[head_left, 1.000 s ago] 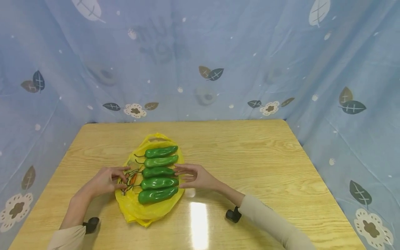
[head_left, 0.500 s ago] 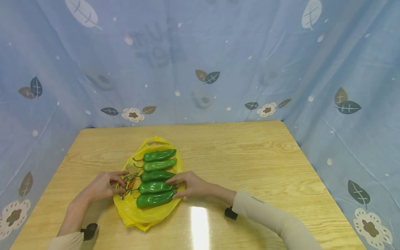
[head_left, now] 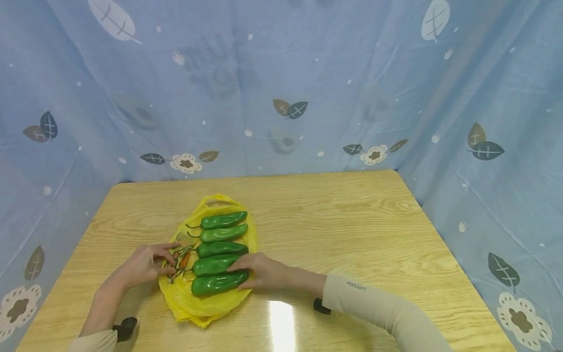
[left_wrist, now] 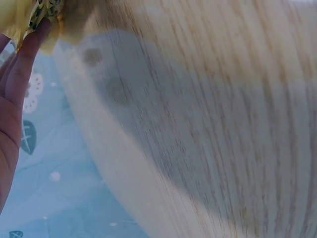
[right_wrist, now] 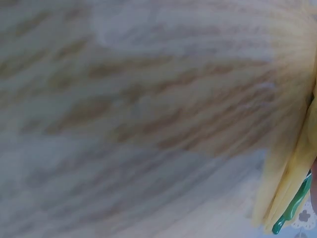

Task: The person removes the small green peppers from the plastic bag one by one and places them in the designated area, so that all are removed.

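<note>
On a spread yellow plastic bag [head_left: 191, 310] lie several long green peppers [head_left: 223, 234], side by side with stems to the left. My right hand [head_left: 264, 271] grips the tip of the nearest green pepper [head_left: 215, 284], index finger above it and thumb below. At the bag's left side, my left hand [head_left: 147, 264] has its fingertips on a cluster of small thin chillies [head_left: 184, 260], orange and dark green. In the left wrist view, straight fingers [left_wrist: 22, 69] reach the bag's edge. The right wrist view shows only a green pepper [right_wrist: 294, 206] and yellow bag at its right edge.
The light wooden table [head_left: 343, 220] extends right of the bag. A blue curtain [head_left: 246, 83] with leaf and flower prints surrounds its back and sides. Black wrist straps [head_left: 125, 328] sit on both forearms. A bright reflection shows near the front.
My right hand has moved down and left from the ends of the middle peppers and closed in on the nearest one. The left hand keeps its place at the chillies. The view has shifted slightly.
</note>
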A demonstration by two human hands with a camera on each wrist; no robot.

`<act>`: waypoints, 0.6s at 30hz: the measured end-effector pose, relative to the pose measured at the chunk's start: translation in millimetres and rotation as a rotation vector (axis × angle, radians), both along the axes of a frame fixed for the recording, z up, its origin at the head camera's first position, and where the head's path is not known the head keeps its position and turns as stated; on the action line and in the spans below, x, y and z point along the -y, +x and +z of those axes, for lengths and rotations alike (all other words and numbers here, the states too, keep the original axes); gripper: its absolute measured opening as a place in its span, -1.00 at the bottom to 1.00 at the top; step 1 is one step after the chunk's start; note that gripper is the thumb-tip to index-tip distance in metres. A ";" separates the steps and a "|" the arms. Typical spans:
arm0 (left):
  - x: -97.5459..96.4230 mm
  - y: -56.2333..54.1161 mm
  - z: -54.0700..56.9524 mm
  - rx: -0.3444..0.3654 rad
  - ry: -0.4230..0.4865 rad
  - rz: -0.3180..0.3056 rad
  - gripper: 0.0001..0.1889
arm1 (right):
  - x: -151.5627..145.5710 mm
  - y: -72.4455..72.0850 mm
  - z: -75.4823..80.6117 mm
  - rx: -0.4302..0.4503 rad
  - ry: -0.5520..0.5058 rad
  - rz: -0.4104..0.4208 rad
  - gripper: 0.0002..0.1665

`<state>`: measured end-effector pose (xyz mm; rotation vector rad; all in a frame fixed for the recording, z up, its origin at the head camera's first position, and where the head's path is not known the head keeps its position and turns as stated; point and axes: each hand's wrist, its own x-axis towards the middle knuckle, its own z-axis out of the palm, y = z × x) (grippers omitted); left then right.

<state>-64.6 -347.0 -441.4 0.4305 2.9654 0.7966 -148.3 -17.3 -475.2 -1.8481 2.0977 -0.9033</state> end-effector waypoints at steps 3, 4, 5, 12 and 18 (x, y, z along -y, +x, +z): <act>-0.3 -0.6 0.4 0.011 0.002 0.003 -0.87 | 2.4 1.7 -1.2 -0.038 0.040 -0.004 -0.48; -0.3 -0.3 -0.1 0.011 0.000 0.005 -0.88 | 3.3 2.6 -1.5 -0.046 0.055 -0.003 -0.48; -0.2 0.0 -0.7 0.010 -0.003 0.008 -0.88 | 4.3 3.5 -1.8 -0.062 0.065 -0.003 -0.48; -0.2 0.3 -2.7 -0.010 -0.011 0.007 -0.87 | 9.7 9.6 -3.4 -0.084 0.039 -0.034 -0.49; -0.9 -0.3 -2.8 -0.012 -0.008 0.013 -0.84 | 16.5 14.4 -4.5 -0.036 0.046 -0.184 -0.48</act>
